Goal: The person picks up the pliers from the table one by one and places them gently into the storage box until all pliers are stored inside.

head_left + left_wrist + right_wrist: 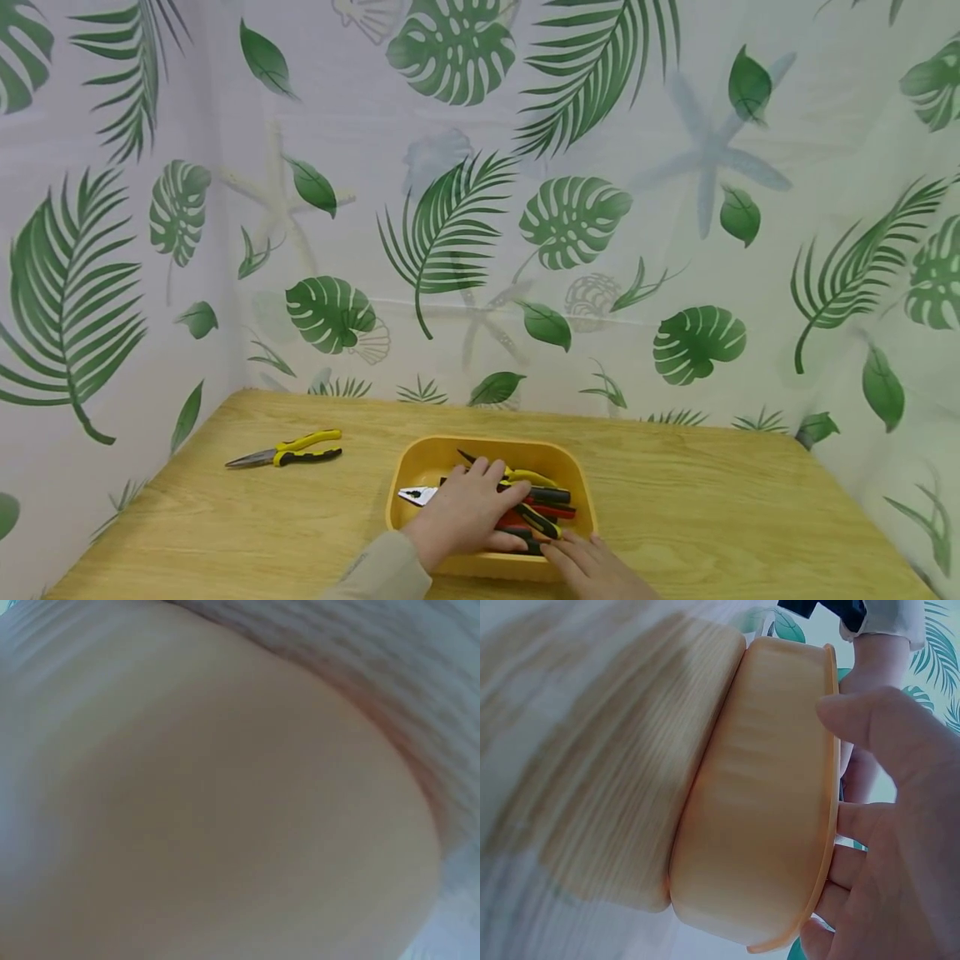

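A yellow plastic bin [491, 442] on the table holds several pliers and other handled tools. My left hand [472, 504] reaches into it from the front left, its fingers spread over the tools and its thumb pointing right. Silver plier jaws poke out left of that hand; to its right are yellow handles [534, 477], red handles [555, 509] and a black-and-yellow handle [538, 522]. At the front right corner my right hand [911, 832] holds the bin's rim, fingers hooked over it and thumb against the outside. A blurred, close surface fills most of the left wrist view.
Long-nose pliers [288, 451] with yellow-and-black handles lie on the wooden table [720, 500] left of the bin, jaws pointing left. A leaf-patterned white sheet [480, 350] closes off the back and both sides of the table.
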Demonstrator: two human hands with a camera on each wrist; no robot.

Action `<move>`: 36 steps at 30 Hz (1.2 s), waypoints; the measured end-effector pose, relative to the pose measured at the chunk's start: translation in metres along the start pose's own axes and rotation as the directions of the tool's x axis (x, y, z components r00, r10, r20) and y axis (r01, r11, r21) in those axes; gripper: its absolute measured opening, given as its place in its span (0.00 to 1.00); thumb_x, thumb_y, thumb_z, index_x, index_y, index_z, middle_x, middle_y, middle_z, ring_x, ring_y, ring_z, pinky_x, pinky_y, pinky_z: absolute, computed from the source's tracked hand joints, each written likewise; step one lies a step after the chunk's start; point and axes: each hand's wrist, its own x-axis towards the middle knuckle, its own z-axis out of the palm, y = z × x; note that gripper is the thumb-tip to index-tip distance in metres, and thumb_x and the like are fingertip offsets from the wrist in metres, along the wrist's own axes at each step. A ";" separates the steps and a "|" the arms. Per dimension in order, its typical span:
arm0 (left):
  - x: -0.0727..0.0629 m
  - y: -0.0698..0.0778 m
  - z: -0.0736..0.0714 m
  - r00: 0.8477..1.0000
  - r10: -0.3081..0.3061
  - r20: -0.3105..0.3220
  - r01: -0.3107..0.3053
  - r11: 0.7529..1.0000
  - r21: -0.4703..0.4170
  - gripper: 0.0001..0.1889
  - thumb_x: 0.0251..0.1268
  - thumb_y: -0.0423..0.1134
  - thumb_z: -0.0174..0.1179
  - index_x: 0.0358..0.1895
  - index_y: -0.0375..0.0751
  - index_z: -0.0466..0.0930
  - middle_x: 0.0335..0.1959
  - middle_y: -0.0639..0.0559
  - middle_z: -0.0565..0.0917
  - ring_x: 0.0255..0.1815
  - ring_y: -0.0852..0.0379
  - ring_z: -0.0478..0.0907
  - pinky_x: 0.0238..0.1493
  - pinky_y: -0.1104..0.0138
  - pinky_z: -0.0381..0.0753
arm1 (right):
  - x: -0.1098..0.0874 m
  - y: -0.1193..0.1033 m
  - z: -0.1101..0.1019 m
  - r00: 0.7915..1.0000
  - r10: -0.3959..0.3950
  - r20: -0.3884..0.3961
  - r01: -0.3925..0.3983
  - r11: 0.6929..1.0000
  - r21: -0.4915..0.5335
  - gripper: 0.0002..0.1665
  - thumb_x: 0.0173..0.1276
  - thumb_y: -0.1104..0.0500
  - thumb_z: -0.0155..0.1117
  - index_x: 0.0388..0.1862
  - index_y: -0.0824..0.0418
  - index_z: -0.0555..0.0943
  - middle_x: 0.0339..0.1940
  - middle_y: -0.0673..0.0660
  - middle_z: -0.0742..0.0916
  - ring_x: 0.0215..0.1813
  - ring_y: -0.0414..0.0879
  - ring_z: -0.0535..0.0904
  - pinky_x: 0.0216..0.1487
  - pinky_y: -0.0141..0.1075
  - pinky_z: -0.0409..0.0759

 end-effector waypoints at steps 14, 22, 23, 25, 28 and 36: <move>0.001 -0.004 0.004 1.000 0.001 0.019 0.000 0.998 -0.069 0.33 0.52 0.71 0.38 0.59 0.59 0.66 0.43 0.52 0.69 0.40 0.56 0.66 0.39 0.59 0.72 | 0.002 -0.002 -0.002 0.999 0.034 0.027 -0.034 0.999 0.020 0.40 0.63 0.32 0.39 0.57 0.63 0.69 0.52 0.56 0.76 0.57 0.54 0.68 0.49 0.56 0.67; 0.004 -0.004 0.006 0.999 0.001 0.044 0.002 0.999 -0.055 0.34 0.51 0.72 0.38 0.59 0.60 0.65 0.46 0.51 0.70 0.42 0.56 0.67 0.38 0.60 0.73 | 0.001 0.000 0.002 0.999 -0.014 -0.044 0.012 0.999 -0.036 0.36 0.64 0.35 0.41 0.55 0.63 0.71 0.50 0.56 0.77 0.54 0.54 0.71 0.45 0.54 0.70; 0.004 -0.004 0.006 0.999 -0.001 0.046 0.003 0.999 -0.050 0.34 0.51 0.72 0.37 0.59 0.60 0.65 0.46 0.51 0.70 0.42 0.56 0.67 0.38 0.60 0.73 | 0.001 0.000 0.002 0.999 -0.012 -0.044 0.010 0.999 -0.038 0.37 0.64 0.35 0.41 0.55 0.63 0.71 0.50 0.56 0.77 0.54 0.54 0.71 0.45 0.54 0.70; 0.005 -0.004 0.007 0.999 -0.005 0.052 0.007 0.999 -0.045 0.34 0.51 0.72 0.37 0.60 0.60 0.65 0.46 0.51 0.70 0.42 0.55 0.67 0.38 0.60 0.73 | 0.001 0.000 0.002 0.999 -0.004 -0.032 0.003 1.000 -0.024 0.37 0.64 0.35 0.41 0.55 0.63 0.71 0.50 0.56 0.77 0.54 0.54 0.71 0.46 0.55 0.70; 0.005 -0.004 0.009 0.998 -0.007 0.062 0.011 0.999 -0.052 0.34 0.52 0.71 0.37 0.60 0.60 0.65 0.47 0.51 0.70 0.42 0.55 0.67 0.39 0.60 0.73 | 0.002 0.000 0.002 1.000 0.011 -0.008 -0.011 1.000 -0.003 0.37 0.64 0.35 0.40 0.56 0.63 0.71 0.51 0.57 0.77 0.55 0.54 0.71 0.46 0.55 0.69; 0.003 -0.004 0.008 0.997 -0.016 0.070 0.021 0.997 -0.073 0.33 0.52 0.71 0.38 0.59 0.60 0.65 0.49 0.49 0.70 0.44 0.54 0.67 0.39 0.59 0.73 | 0.003 -0.002 0.000 1.000 0.028 0.011 -0.028 1.000 0.008 0.38 0.64 0.34 0.40 0.56 0.63 0.71 0.51 0.56 0.77 0.55 0.53 0.71 0.47 0.56 0.69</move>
